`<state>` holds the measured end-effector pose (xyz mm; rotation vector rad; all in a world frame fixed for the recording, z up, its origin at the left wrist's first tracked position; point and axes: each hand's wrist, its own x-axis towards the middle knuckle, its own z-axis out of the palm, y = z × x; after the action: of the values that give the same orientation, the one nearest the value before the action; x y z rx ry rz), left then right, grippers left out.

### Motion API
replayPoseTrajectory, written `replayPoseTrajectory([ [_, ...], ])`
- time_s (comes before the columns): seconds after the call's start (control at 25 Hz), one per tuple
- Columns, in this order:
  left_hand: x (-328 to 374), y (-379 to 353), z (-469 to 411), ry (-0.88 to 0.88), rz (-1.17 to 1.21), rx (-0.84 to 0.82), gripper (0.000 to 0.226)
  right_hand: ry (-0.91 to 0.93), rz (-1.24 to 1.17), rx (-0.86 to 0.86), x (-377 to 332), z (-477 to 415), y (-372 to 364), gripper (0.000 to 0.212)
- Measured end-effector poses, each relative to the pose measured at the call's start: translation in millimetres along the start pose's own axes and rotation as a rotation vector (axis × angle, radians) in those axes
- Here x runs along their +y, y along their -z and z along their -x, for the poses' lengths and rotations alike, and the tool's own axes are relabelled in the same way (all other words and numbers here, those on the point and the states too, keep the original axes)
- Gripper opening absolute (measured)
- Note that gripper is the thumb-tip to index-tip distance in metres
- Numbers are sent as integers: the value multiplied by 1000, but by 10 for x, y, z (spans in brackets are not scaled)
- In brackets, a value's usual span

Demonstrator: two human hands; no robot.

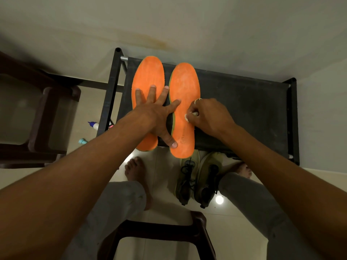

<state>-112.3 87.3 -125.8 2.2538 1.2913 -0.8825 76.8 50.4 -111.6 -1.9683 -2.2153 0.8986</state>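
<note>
Pale wall (pixel 187 25) and glossy tiled floor (pixel 234 222) frame a black fabric-topped rack (pixel 244 109). On it we record two orange insoles lying side by side, toes toward the wall. We find the left hand (pixel 155 113) spread wide and flat. Three of its fingers rest on the left insole (pixel 148 76), while its index finger and thumb reach across onto the right insole (pixel 185 81), so it presses on both. The right hand (pixel 210 115) sits at the outer edge of the right insole, about mid-length. Its fingers are curled and pinch a small whitish wad (pixel 188 116) against the orange surface; we cannot tell what the wad is made of. Faint dark marks near the heel of the right insole are too small to read. We count two olive lace-up shoes (pixel 187 177) standing together on the floor at the near edge of the rack. Two small items lie on the floor left of the rack: a white bottle (pixel 93 125) with a blue cap and a teal container (pixel 82 141). We also note two dark brown stools (pixel 37 109), one at left and one nearest us, and two bare feet (pixel 134 167) on the tiles.
</note>
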Motion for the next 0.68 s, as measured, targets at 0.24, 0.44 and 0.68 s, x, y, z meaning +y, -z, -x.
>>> replayPoseTrajectory([
  [0.24,-3,-5,1,-3,0,1,149,76,-104,-232,-22,0,-33,9],
  [0.44,5,0,8,-1,13,-10,148,108,-117,-45,-55,-7,-135,11],
  [0.68,1,10,18,-4,20,-14,147,35,-25,148,-17,-73,-114,18],
])
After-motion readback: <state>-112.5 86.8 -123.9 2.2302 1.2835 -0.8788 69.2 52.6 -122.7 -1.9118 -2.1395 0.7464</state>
